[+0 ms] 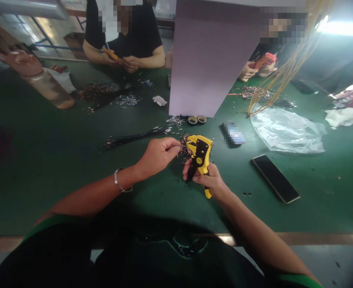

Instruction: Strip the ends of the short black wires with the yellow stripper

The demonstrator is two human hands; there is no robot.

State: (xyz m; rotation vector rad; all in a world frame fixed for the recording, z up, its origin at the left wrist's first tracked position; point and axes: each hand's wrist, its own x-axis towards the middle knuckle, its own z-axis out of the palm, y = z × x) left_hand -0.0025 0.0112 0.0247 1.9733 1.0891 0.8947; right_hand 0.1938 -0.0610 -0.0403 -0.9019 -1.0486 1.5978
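Plier-like tool [200, 156], smooth yellow and black, above the smooth green worktop [59, 160], mid-length toward the near edge, gripped by the right hand [210, 178]. Left hand [160, 156]: fingertips narrowed beside it, any hold indiscernible. Toward the right edge, a crinkled, translucent bag [290, 132]; contents indistinct.

Workshop — green bench [59, 160]; wire stripper [201, 151]; black wires [134, 138]

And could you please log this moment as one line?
left hand: fingers pinched, contents unclear | right hand: gripping wire stripper | table: black wires beyond left hand, phone at right
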